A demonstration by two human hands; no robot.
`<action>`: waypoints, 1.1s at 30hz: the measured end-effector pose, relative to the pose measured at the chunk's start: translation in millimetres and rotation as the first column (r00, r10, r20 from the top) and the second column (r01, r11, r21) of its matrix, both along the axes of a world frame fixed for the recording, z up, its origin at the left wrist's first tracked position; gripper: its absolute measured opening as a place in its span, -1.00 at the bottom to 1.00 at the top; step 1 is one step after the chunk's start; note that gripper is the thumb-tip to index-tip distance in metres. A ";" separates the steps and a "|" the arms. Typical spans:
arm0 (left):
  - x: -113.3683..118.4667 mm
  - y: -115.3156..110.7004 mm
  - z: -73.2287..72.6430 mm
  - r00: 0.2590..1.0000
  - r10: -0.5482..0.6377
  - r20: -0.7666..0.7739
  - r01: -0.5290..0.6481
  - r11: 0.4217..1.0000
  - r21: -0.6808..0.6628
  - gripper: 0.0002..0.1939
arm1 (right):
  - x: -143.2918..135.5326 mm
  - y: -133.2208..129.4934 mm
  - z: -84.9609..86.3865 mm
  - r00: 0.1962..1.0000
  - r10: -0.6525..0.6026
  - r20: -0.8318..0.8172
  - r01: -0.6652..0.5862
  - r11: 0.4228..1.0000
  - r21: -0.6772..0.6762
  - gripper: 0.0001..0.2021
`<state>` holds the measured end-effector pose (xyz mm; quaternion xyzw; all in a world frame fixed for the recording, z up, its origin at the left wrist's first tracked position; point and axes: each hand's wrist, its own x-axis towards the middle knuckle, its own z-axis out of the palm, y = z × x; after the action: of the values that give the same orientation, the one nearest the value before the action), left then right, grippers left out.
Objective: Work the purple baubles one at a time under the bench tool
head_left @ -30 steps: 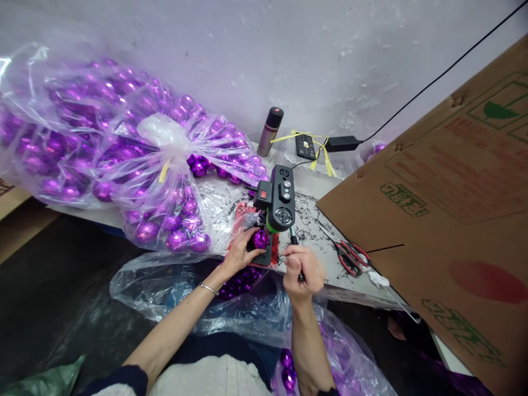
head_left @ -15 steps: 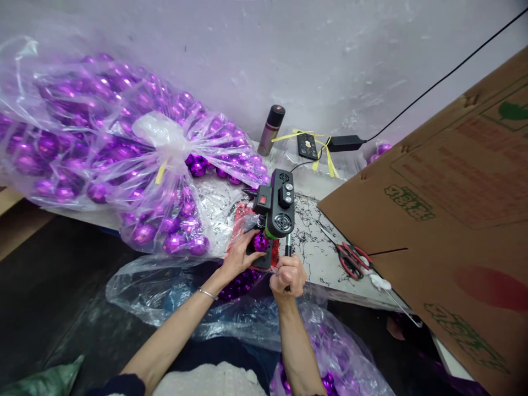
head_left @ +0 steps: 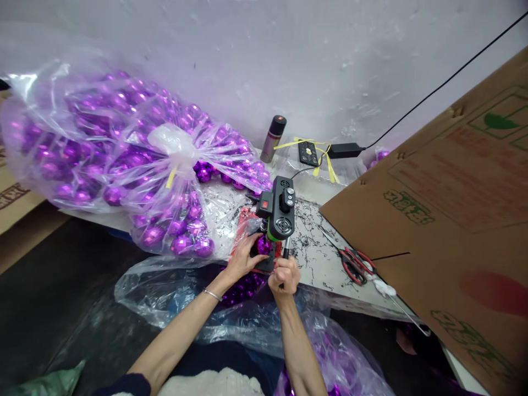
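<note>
A small black bench press (head_left: 284, 206) with a lever and fan grilles stands near the table's front edge. Under its head sits a shiny purple ball ornament (head_left: 264, 245). My left hand (head_left: 244, 257) holds that ornament between thumb and fingers, from the left side. My right hand (head_left: 284, 275) is wrapped round the black grip of the press's lever (head_left: 286, 250), close to the table edge. A red mat (head_left: 242, 225) shows beneath the press. Where the press head meets the ornament is partly hidden.
A tied clear bag of purple ornaments (head_left: 124, 148) fills the left side. Red-handled scissors (head_left: 355, 265) lie beside a large cardboard box (head_left: 445, 220) on the right. A spray can (head_left: 274, 138), a black power adapter (head_left: 345, 150) and black scraps are on the table (head_left: 313, 242).
The view has shifted slightly, so the scene sits a little lower and to the right. My left hand stays on the ornament; my right hand stays on the lever, slightly nearer the left hand.
</note>
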<state>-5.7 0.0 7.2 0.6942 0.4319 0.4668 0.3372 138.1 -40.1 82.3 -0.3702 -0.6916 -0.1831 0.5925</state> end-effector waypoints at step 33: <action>-31.0 201.4 85.0 0.799 0.337 -0.499 -0.462 0.874 -0.150 -0.39 | -5.6 -12.2 45.7 0.984 0.046 -0.174 -0.075 0.984 -0.163 -0.69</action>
<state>-36.7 201.4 92.2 0.6248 0.6947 0.2891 0.2083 132.4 -52.3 128.0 -0.4119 -0.6628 -0.0736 0.6210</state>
